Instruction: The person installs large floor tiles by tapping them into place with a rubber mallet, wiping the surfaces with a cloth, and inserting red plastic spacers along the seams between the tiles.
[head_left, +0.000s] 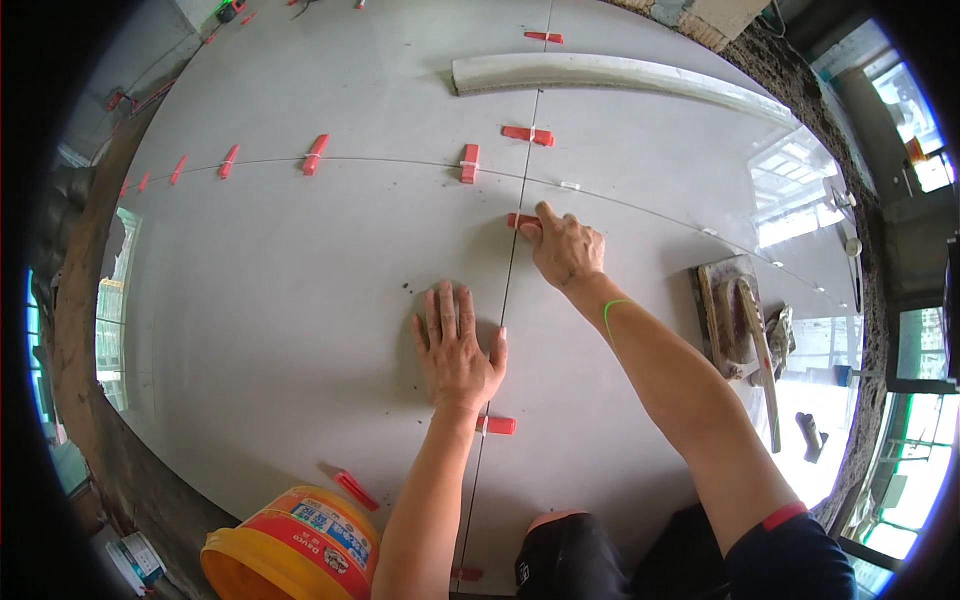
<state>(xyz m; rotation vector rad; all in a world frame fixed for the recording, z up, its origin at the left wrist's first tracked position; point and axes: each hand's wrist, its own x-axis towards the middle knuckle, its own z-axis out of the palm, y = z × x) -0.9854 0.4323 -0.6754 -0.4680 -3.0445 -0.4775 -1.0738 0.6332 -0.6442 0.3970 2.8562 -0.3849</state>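
My left hand [457, 365] lies flat on a large grey floor tile [300, 260], fingers spread, its thumb close to the seam and nothing in its grip. Farther up the same seam, my right hand [570, 250] closes its fingers on a red tile-levelling wedge [515, 220], which sits across the joint. Part of that wedge is hidden under the fingers. Just below my left hand, another red wedge [499, 425] stands in a white clip on the seam. Beyond the right hand are a red wedge [528, 135] and an upright-turned one [469, 164] near where the joints cross.
Several red wedges line the cross joint to the left; white clips [569, 185] dot it to the right. A long pale bar [610, 73] lies at the back. An orange bucket [225, 555] and loose wedge [355, 490] are at lower left. A dirty trowel [722, 310] lies right.
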